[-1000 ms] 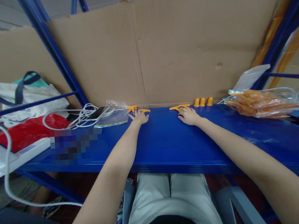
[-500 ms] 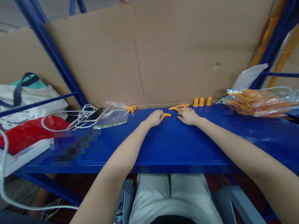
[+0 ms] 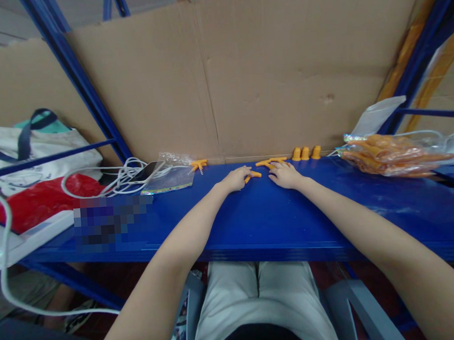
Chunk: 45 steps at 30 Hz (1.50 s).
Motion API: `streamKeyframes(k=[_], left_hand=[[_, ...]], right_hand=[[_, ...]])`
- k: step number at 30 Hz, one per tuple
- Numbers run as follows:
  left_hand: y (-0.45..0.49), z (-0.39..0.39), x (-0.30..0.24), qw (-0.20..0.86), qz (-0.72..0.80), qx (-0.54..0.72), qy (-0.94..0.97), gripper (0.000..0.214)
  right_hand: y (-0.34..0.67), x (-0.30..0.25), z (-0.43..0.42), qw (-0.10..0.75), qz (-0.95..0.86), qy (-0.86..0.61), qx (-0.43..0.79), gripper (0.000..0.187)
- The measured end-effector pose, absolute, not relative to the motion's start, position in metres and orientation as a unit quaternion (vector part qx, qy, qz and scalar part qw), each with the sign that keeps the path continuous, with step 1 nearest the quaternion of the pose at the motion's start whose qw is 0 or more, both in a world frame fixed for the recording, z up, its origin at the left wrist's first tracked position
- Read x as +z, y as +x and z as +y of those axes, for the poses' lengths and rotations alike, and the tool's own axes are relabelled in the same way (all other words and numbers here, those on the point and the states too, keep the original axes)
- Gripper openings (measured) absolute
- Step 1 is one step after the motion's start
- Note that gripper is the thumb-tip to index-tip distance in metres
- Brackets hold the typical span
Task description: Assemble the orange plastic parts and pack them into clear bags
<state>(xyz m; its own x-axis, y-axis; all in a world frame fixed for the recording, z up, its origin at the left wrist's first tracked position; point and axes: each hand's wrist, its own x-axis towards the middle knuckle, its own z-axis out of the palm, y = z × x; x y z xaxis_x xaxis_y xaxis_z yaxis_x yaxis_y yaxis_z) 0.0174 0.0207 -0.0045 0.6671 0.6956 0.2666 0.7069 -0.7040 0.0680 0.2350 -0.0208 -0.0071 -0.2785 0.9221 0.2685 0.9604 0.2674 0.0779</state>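
Observation:
My left hand [image 3: 238, 179] is low over the blue shelf top, its fingers closed around a small orange Y-shaped plastic piece [image 3: 255, 174], one end of which sticks out to the right. Just to the right, my right hand [image 3: 286, 175] lies with fingers stretched and apart, its fingertips touching a longer orange branched plastic piece [image 3: 263, 163]. The underside of both hands is hidden. Three orange thimble-shaped caps [image 3: 305, 153] stand in a row beyond my right hand, near the cardboard. Another orange branched piece [image 3: 199, 165] lies at the back, left of my left hand.
Cardboard [image 3: 252, 76] walls off the back of the shelf [image 3: 253, 219]. At left are a clear zip bag [image 3: 169, 180], a phone [image 3: 149, 170], white cables [image 3: 130, 181], a red bag [image 3: 44, 201] and a power strip [image 3: 42, 235]. Bagged orange pieces [image 3: 391, 155] lie at right.
My left hand's fingers have shifted over the small orange piece, which has turned slightly and tilts down at its right end. My right hand has barely moved.

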Motion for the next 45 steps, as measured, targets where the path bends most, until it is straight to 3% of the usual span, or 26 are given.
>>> streamKeyframes(k=[9, 15, 22, 33, 39, 42, 45], left_hand=[[0.018, 0.005, 0.008, 0.046, -0.452, -0.113, -0.884, 0.027], [0.019, -0.005, 0.015, 0.088, -0.514, -0.107, -0.847, 0.029], [0.019, -0.010, 0.017, 0.049, -0.596, -0.072, -0.798, 0.034], [0.016, -0.006, 0.015, 0.029, -0.594, -0.078, -0.800, 0.037], [0.001, 0.008, 0.019, -0.077, -0.533, -0.091, -0.838, 0.063], [-0.012, 0.018, 0.020, -0.147, -0.480, -0.087, -0.860, 0.051], [-0.020, 0.025, 0.017, -0.114, -0.449, -0.122, -0.878, 0.038]], right_hand=[[0.235, -0.005, -0.022, 0.081, -0.792, -0.597, -0.099, 0.042], [0.234, -0.006, -0.022, 0.084, -0.792, -0.595, -0.107, 0.042], [0.231, -0.001, -0.028, 0.078, -0.787, -0.604, -0.094, 0.041], [0.230, 0.000, -0.029, 0.074, -0.785, -0.608, -0.096, 0.042], [0.232, -0.001, -0.029, 0.070, -0.788, -0.603, -0.104, 0.044], [0.232, -0.002, -0.028, 0.080, -0.789, -0.600, -0.106, 0.042], [0.233, -0.003, -0.028, 0.080, -0.788, -0.601, -0.107, 0.041]])
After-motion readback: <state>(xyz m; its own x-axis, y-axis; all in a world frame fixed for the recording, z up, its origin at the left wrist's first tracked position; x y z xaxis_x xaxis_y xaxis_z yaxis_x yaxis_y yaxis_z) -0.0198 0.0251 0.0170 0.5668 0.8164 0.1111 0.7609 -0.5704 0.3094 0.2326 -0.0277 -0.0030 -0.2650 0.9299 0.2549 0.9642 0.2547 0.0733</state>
